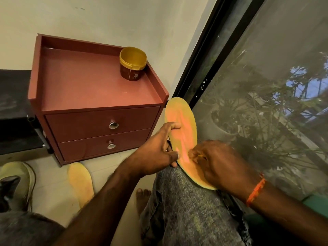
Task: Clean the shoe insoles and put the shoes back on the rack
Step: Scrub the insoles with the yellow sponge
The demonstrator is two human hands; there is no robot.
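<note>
- Starting at the left edge, a pale yellow-green shoe (19,181) sits on the floor beside a darker shoe (8,190) that is only partly in view; both wait for their insoles, so they are best left where they lie until the cleaning is done.
- Just right of them a second yellow foam insole (80,183) lies flat on the light tiled floor (55,197) in front of the reddish-brown two-drawer cabinet (99,125); I judge it either done or next in turn, and cannot tell which.
- On the cabinet's top stands an open yellow-rimmed brown tub (132,63), well apart from the work; whether it holds any cleaner cannot be seen.
- The left hand (156,153) pinches the near edge of the long orange-yellow foam insole (181,132), thumb on the upper face and fingers curled behind; it should keep the foam braced against the grey-trousered knee (182,192) so that it does not flex.
- The right hand (218,164), with an orange thread band (255,190) at the wrist, is closed with fingertips pressed to the heel half; whether it holds a cloth or brush is hidden.
- Short, firm strokes from heel toward toe, which points up at the dark-framed mesh window (266,103), would likely suit, easing pressure near the thin edges.
</note>
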